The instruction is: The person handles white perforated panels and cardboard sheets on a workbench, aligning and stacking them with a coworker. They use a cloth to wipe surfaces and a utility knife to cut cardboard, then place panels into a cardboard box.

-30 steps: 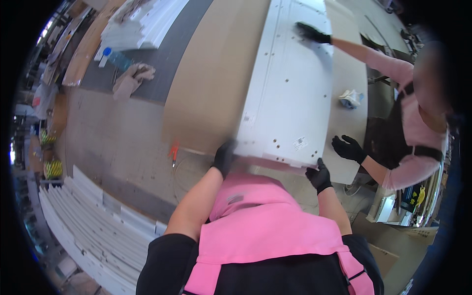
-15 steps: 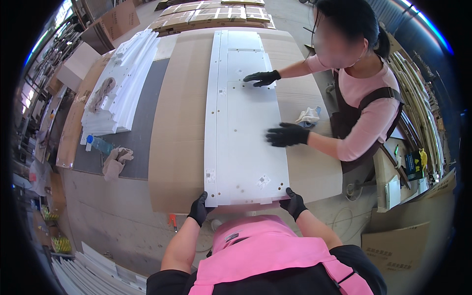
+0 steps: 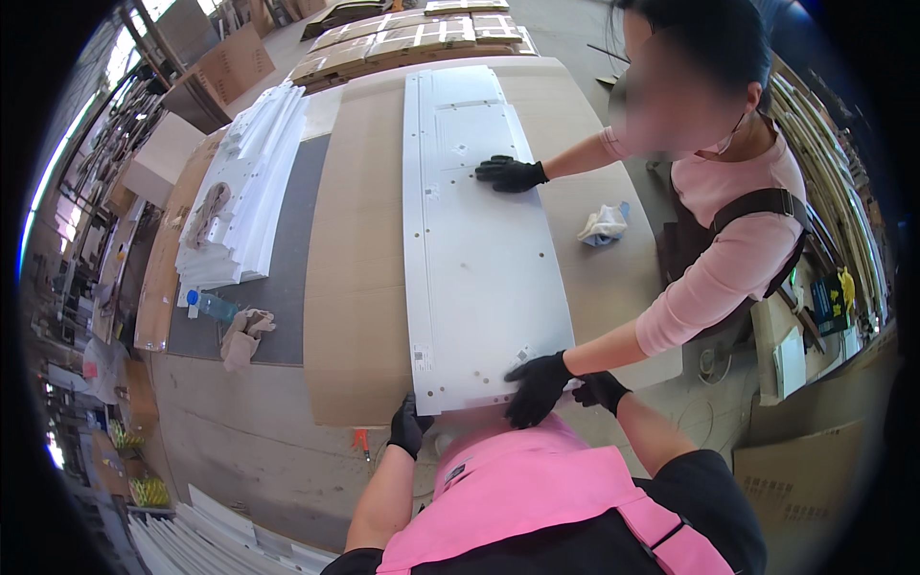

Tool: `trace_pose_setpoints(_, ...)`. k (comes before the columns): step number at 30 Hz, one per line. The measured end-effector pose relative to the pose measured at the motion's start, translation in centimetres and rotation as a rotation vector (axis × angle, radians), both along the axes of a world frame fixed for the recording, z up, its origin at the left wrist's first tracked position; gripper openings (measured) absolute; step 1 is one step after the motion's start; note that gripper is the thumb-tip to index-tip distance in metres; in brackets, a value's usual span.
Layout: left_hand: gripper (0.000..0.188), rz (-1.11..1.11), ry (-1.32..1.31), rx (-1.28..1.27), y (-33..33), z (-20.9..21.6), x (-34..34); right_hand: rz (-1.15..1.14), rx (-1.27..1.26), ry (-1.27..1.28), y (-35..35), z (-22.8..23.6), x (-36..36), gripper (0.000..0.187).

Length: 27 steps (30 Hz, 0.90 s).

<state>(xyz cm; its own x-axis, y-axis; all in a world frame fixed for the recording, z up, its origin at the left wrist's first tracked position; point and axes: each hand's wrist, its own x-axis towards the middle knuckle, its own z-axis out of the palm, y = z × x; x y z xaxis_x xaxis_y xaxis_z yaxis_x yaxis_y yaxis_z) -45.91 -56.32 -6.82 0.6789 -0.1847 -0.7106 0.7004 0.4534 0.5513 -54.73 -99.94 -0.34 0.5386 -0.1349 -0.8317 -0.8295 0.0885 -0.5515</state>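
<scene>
A long white panel stack (image 3: 479, 259), with small holes and labels, lies lengthwise in front of me on cardboard. At its near left corner, my black-gloved left hand (image 3: 410, 427) grips the edge. My gloved right hand (image 3: 602, 391) is closed at the near right corner, its fingers partly hidden by a co-worker's hand. That co-worker's nearer gloved hand (image 3: 539, 388) rests on the near end of the panels. The co-worker's farther gloved hand (image 3: 511, 174) presses flat near the far right edge.
Cardboard sheet (image 3: 350, 287) covers the table. To the left stand stacked white panels (image 3: 244, 192), a bottle (image 3: 213, 306) and a crumpled cloth (image 3: 246, 337). Another cloth (image 3: 604, 225) lies right of the panels. The co-worker (image 3: 738, 220) leans in from the right.
The co-worker's nearer hand has moved from the middle of the right edge to the near end, beside my right hand. My hands stay at the near corners.
</scene>
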Motion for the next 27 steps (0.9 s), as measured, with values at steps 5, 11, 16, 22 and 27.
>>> trace_pose_setpoints(5, 0.057, -0.052, 0.121, 0.277, 2.9, -0.1, -2.7, -0.232, 0.263, -0.106, -1.0, -1.3, -2.8, 0.038)
trace_pose_setpoints(11, 0.054, -0.244, 0.277, 0.429, 7.2, 0.9, -6.6, -0.422, 0.645, -0.308, -1.1, -4.8, -6.2, 0.024)
trace_pose_setpoints(16, 0.035, -0.429, 0.31, 0.396, 10.2, 0.2, -6.5, -0.602, 0.606, -0.164, -0.8, -6.4, -7.8, 0.018)
trace_pose_setpoints(22, 0.024, -1.024, -1.168, 1.109, 11.6, 0.4, -5.5, -0.501, 0.408, -0.027, -0.5, -7.3, -8.1, 0.016)
trace_pose_setpoints(27, 0.023, -1.447, -1.128, 1.163, 13.0, 0.1, -5.9, -0.327, 0.259, 0.045, -0.2, -9.0, -7.3, 0.014)
